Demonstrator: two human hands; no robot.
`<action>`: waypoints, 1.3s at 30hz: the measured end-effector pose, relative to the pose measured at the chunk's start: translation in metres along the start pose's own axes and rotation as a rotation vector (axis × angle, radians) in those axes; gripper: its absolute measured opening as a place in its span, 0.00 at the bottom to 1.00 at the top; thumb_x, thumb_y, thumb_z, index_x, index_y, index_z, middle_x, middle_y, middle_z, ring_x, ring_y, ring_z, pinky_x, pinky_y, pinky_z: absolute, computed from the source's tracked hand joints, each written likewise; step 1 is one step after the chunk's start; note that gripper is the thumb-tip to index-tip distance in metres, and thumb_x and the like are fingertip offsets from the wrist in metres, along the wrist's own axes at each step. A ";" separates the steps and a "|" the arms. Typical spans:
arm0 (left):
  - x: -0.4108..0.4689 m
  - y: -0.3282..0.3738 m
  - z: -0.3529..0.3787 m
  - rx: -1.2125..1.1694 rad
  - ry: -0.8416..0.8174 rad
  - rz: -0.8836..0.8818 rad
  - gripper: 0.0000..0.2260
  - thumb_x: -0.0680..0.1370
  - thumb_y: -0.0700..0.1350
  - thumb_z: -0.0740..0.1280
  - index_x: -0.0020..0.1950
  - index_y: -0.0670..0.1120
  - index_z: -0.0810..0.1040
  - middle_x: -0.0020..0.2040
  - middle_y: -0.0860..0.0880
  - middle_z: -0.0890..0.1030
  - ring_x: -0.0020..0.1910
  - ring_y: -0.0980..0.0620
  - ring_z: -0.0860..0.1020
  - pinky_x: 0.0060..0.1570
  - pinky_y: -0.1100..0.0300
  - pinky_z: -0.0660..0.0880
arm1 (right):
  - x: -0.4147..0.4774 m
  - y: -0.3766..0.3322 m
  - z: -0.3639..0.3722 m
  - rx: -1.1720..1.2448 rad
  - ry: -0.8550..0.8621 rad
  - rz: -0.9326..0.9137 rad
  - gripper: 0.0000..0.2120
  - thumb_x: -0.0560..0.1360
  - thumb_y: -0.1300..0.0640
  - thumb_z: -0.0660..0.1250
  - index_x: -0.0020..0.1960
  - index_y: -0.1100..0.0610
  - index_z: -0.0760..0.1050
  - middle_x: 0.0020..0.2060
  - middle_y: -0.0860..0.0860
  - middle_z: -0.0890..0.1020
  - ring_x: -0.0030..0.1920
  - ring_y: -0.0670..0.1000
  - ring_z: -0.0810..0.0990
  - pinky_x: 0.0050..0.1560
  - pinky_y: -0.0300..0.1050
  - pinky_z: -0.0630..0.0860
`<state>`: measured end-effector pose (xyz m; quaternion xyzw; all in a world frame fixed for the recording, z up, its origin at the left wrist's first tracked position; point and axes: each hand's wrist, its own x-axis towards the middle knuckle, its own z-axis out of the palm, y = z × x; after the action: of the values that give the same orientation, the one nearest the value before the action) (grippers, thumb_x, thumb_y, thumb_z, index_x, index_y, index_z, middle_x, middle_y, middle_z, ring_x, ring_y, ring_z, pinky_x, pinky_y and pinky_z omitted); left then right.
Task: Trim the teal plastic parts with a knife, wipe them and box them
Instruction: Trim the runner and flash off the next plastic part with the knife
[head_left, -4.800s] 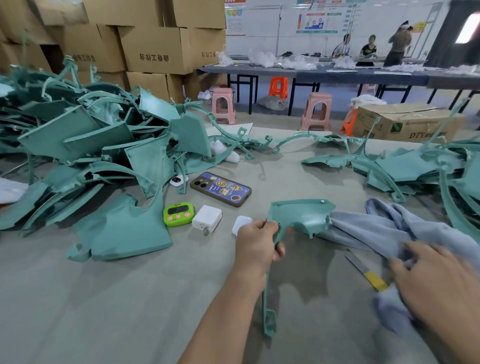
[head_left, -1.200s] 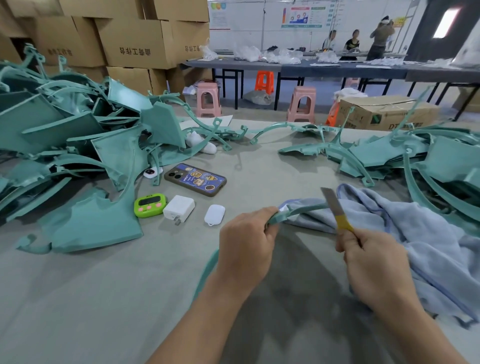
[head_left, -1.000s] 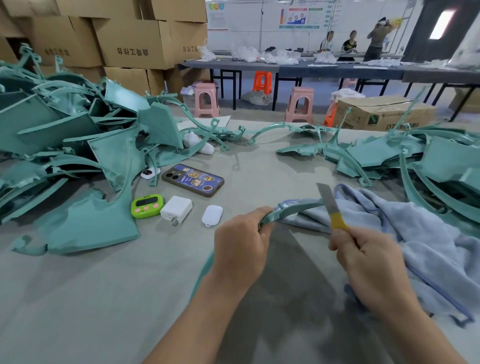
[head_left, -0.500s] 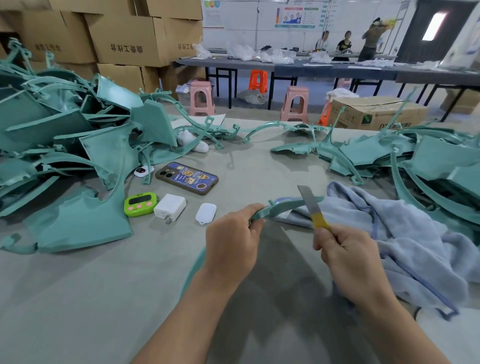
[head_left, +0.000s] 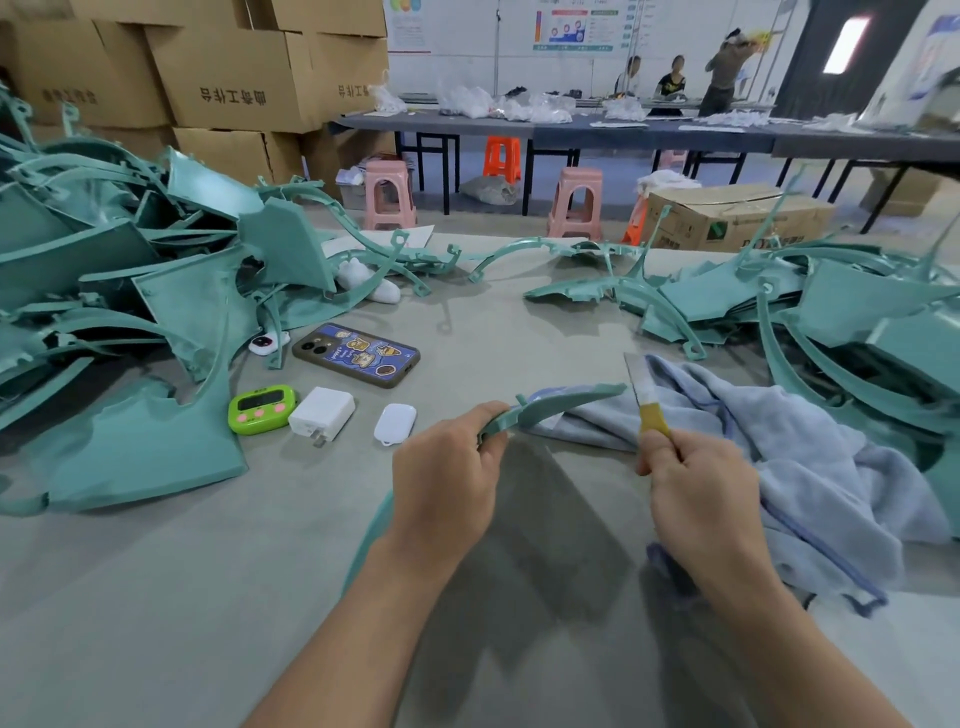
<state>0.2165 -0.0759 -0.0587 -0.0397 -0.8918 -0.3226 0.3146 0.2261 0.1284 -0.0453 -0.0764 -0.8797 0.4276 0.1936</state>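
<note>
Two hands work near the table's (head_left: 156, 597) front edge: the left hand (head_left: 447, 488) grips a teal part (head_left: 561, 402), and the right hand (head_left: 696, 488) holds a knife (head_left: 644, 397) at its tip.

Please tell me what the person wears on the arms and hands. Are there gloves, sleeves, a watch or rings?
The left hand and the right hand wear no gloves. No sleeve shows on either arm down to the lower edge of the picture. Neither wrist carries a watch or a bracelet, and no ring shows on the visible parts of the fingers.
</note>
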 end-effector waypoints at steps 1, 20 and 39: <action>0.000 -0.001 0.000 0.002 0.000 0.001 0.11 0.78 0.44 0.71 0.60 0.52 0.84 0.34 0.48 0.83 0.35 0.41 0.79 0.37 0.53 0.75 | -0.001 0.001 0.000 0.034 -0.007 -0.017 0.22 0.83 0.51 0.63 0.30 0.54 0.74 0.21 0.44 0.74 0.26 0.48 0.70 0.32 0.46 0.65; 0.002 -0.005 0.001 0.038 0.098 0.085 0.11 0.74 0.44 0.69 0.53 0.50 0.86 0.28 0.49 0.80 0.39 0.46 0.71 0.32 0.61 0.64 | 0.008 0.013 -0.009 0.126 -0.105 -0.024 0.17 0.80 0.53 0.65 0.34 0.58 0.74 0.19 0.46 0.64 0.23 0.46 0.61 0.27 0.45 0.59; 0.002 -0.013 0.003 -0.013 0.050 -0.019 0.10 0.79 0.43 0.68 0.58 0.52 0.84 0.32 0.53 0.77 0.44 0.50 0.69 0.37 0.58 0.62 | 0.021 0.022 -0.018 0.010 -0.089 0.092 0.18 0.78 0.58 0.64 0.29 0.58 0.73 0.18 0.47 0.66 0.22 0.46 0.64 0.31 0.48 0.61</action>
<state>0.2095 -0.0841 -0.0662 -0.0249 -0.8819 -0.3323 0.3334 0.2137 0.1613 -0.0466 -0.0968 -0.8808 0.4434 0.1348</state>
